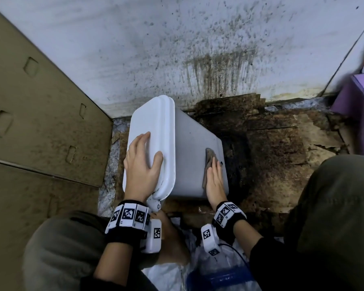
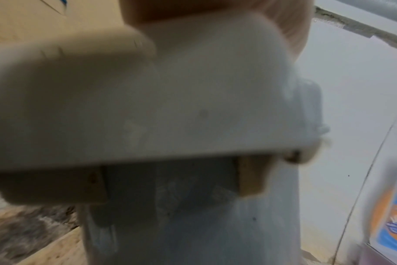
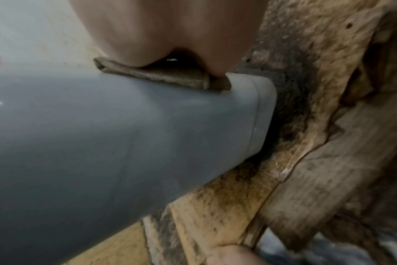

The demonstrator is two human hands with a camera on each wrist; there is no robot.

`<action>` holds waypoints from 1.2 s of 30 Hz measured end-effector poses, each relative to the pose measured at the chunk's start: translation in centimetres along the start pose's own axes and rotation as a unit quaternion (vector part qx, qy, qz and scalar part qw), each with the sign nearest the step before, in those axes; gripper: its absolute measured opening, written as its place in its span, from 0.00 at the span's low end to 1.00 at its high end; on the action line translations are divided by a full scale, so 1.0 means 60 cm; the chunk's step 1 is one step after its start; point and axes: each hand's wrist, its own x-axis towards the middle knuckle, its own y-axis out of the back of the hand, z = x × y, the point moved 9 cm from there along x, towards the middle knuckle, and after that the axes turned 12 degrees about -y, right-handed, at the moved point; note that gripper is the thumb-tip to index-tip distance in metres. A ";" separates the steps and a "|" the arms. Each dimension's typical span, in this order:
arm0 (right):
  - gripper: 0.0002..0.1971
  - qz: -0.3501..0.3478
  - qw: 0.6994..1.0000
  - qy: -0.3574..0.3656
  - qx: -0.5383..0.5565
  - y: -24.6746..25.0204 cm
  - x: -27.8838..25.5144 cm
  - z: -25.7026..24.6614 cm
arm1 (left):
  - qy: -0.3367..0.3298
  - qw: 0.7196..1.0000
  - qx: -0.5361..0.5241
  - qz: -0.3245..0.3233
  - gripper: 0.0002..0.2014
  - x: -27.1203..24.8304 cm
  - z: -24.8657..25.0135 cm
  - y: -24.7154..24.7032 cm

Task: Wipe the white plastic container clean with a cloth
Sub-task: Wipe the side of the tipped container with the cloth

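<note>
1. At the far left a flattened cardboard sheet [image 1: 40,114] leans against the stained wall [image 1: 177,49]. It likely screens that side of the corner from dirt.

2. The left hand [image 1: 142,166] lies spread on the lid [image 1: 149,133] of the white plastic container [image 1: 189,148]. The fingers are straight across the lid's flat face, and the thumb hooks over its raised rim. By my reading this hand is a brace, so the box does not slide or roll under the wiping. The left wrist view is too blurred to add more than the lid's edge and a fingertip.

3. The container lies tipped on its side on the floor, its lid facing left and its base to the right, just clear of the wall. Laid this way, one long side wall faces up, which is the surface now being cleaned.

4. The right hand [image 1: 214,181] presses a brown, folded cloth [image 1: 208,164] flat on that upturned wall, near the base end. The fingers are extended and held together on top of the cloth, not curled round it. The right wrist view shows the cloth [image 3: 161,77] pinned under the palm right at the container's base edge [image 3: 258,111]. A flat palm spreads pressure, which suits rubbing a broad panel.

5. Right of the box, the floor is covered in soggy, dark-stained cardboard [image 1: 282,148]. The container's base sits beside the darkest patch, so it could pick up fresh grime there.

6. At the far right stands a purple box [image 1: 357,114], well apart from the work.
</note>
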 end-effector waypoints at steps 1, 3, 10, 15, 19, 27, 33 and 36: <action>0.25 0.004 1.000 -0.003 0.004 -0.002 -0.005 -0.004 | 0.000 1.000 -0.003 0.001 0.34 0.000 0.000 0.000; 0.24 0.018 1.000 0.009 0.013 -0.011 -0.025 -0.019 | 0.001 1.000 -0.008 0.003 0.34 -0.001 -0.001 0.001; 0.26 0.032 0.986 0.160 0.018 -0.051 -0.135 -0.127 | -0.003 1.000 -0.009 0.000 0.33 0.002 -0.001 -0.002; 0.27 0.010 0.977 0.211 -0.022 -0.045 -0.140 -0.132 | -0.002 1.000 -0.005 0.000 0.33 0.001 -0.001 -0.003; 0.28 -0.006 0.967 0.239 -0.090 -0.031 -0.121 -0.107 | -0.005 1.000 -0.012 0.000 0.34 0.001 -0.001 -0.004; 0.24 -0.015 0.995 0.079 -0.050 -0.002 -0.027 -0.008 | -0.001 1.000 -0.016 0.000 0.34 -0.003 0.000 0.000; 0.27 -0.022 0.998 -0.055 -0.021 0.029 0.011 0.053 | -0.009 1.000 -0.007 -0.003 0.33 -0.005 0.007 -0.008; 0.28 -0.026 0.995 -0.097 -0.017 0.034 0.018 0.062 | -0.010 1.000 -0.006 -0.002 0.33 -0.003 0.005 -0.009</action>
